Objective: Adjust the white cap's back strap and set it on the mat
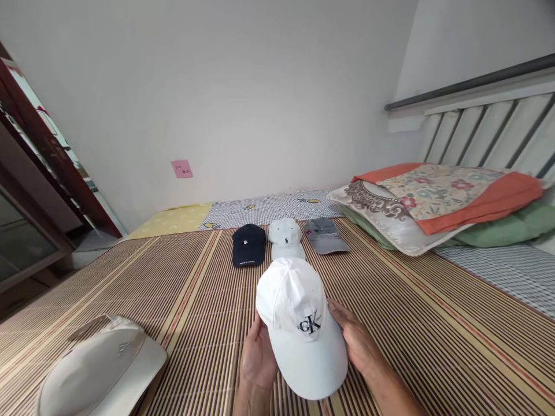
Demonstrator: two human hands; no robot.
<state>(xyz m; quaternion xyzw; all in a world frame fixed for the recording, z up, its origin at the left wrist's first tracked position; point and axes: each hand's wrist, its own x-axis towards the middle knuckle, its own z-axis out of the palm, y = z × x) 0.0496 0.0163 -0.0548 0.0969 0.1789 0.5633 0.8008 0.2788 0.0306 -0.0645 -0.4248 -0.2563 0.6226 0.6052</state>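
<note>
A white baseball cap (299, 306) with dark "CK" lettering is held up over the striped mat, its brim tilted toward me. My left hand (258, 355) grips its left side, the fingertips hidden behind the crown. On the opposite side my right hand (353, 335) is closed on the edge near the brim, its fingers partly hidden. Beyond it a navy cap (248, 245), a pale cap (285, 234) with a small dark emblem, and a grey cap (325, 236) lie in a row. A beige visor (99, 370) rests at the lower left.
The striped bamboo mat (199, 323) covers the bed. Folded bedding with an orange border (477, 214) and a patterned pillow (381, 216) lie at the right, before a slatted headboard (485, 127). A pink note (181, 169) is on the wall behind.
</note>
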